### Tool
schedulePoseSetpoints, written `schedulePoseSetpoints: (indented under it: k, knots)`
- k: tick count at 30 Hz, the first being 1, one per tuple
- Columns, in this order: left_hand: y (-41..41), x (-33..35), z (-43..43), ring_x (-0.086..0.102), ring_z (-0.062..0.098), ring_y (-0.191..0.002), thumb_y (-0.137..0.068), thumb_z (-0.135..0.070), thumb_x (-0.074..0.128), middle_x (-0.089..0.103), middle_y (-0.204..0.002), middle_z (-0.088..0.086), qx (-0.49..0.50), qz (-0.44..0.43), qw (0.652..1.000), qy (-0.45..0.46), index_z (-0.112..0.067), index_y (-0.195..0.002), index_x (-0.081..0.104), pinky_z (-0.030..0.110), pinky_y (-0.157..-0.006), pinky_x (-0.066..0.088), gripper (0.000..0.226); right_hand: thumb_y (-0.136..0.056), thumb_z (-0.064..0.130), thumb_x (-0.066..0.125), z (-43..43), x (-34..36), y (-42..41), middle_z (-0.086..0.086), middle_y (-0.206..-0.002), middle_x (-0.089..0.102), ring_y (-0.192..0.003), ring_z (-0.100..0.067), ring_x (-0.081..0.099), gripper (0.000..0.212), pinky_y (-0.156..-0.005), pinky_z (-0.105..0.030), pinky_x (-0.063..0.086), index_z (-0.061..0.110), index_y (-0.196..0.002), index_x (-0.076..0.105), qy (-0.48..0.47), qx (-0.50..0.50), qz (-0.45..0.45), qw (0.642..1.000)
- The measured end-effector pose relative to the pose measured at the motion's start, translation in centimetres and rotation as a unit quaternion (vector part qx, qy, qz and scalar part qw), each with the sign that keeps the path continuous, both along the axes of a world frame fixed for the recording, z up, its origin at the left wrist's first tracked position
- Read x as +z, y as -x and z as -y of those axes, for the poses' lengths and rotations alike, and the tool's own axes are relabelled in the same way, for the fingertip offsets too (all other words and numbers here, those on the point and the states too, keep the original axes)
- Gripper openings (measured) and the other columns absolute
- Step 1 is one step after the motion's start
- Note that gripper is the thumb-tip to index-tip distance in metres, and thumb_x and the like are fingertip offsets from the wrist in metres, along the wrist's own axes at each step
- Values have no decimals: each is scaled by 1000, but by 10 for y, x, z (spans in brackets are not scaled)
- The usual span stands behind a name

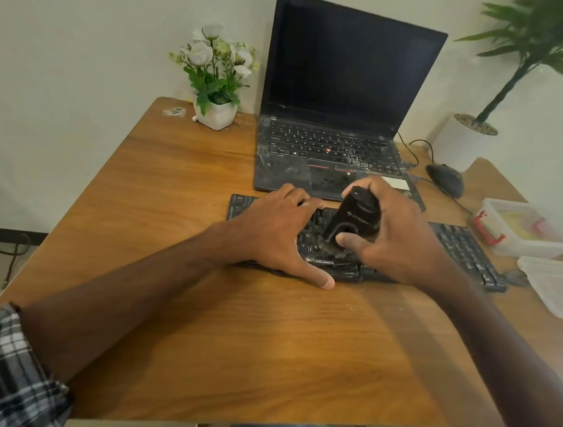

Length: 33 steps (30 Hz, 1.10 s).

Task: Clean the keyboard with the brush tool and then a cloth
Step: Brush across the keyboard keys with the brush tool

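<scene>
From the head view, the flat black plastic keyboard lies across the middle of the brown wooden table, just near of the open black laptop. The left hand presses on its left half, fingers spread, thumb at the near edge. The right hand wraps its curled fingers around the black block-shaped brush tool, bristles down on the middle keys. Brushing looks underway; the right-side keys and the cloth wipe seemingly remain. No cloth is visible.
</scene>
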<state>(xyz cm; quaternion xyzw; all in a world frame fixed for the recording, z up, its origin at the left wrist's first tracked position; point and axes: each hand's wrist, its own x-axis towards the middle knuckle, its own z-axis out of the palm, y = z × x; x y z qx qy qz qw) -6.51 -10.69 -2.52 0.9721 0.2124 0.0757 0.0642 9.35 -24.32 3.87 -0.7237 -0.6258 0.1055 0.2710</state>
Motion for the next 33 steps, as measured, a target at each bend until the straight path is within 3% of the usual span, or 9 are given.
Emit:
schedulePoseSetpoints:
  k: [8,11,14,16,20,25,30,33]
  knots:
    - [1,4,3,33,20,-140,-56,-102,57,39,-156,2,0,-11,1000,6,-20,-162,25,37,-115,33,138,-77,15,87,22,14,-39,14,-96,62,-86,-2,62,56,-63,-15,51,29,-116,50,81,-20,74,994]
    - [1,5,4,34,19,-139,-57,-101,59,40,-155,0,0,-11,1000,2,-20,-162,25,35,-114,34,136,-73,12,86,20,29,-52,9,-94,60,-90,-15,63,57,-73,-35,58,31,-112,49,88,-24,134,987]
    - [1,5,3,34,19,-139,-57,-102,58,39,-155,0,1,-12,1000,3,-20,-162,25,36,-114,34,137,-72,13,89,13,38,-54,10,-97,64,-92,-10,66,57,-74,-27,57,30,-112,52,51,-8,76,996]
    - [1,4,3,34,18,-138,-56,-102,58,40,-154,-1,2,-9,1000,7,-21,-161,25,36,-113,35,137,-72,17,90,10,37,-44,12,-102,67,-96,-6,67,58,-79,-29,60,30,-116,55,34,22,35,999]
    - [0,2,2,35,17,-138,-54,-106,55,41,-154,-2,10,-3,1000,5,-24,-161,26,36,-111,38,138,-76,14,87,7,18,-29,11,-110,64,-102,-4,65,58,-79,-24,60,25,-122,54,57,65,-3,996]
    - [-1,4,2,36,16,-138,-51,-107,54,41,-155,-4,11,-7,1000,4,-24,-161,27,35,-109,38,141,-77,14,86,23,16,-62,12,-107,64,-97,-2,63,57,-75,-16,51,30,-120,53,93,27,49,994]
    - [0,7,5,36,17,-138,-51,-105,56,41,-155,-3,11,-14,1000,5,-24,-161,27,34,-110,36,140,-75,3,82,31,36,-83,5,-101,61,-94,-18,65,54,-75,-36,57,24,-115,52,152,10,154,976]
    - [0,8,5,36,16,-138,-53,-103,58,41,-155,-3,10,-12,1000,9,-23,-162,27,32,-110,35,139,-76,6,84,28,35,-76,6,-104,63,-95,-14,66,57,-76,-33,59,26,-118,52,118,8,103,988]
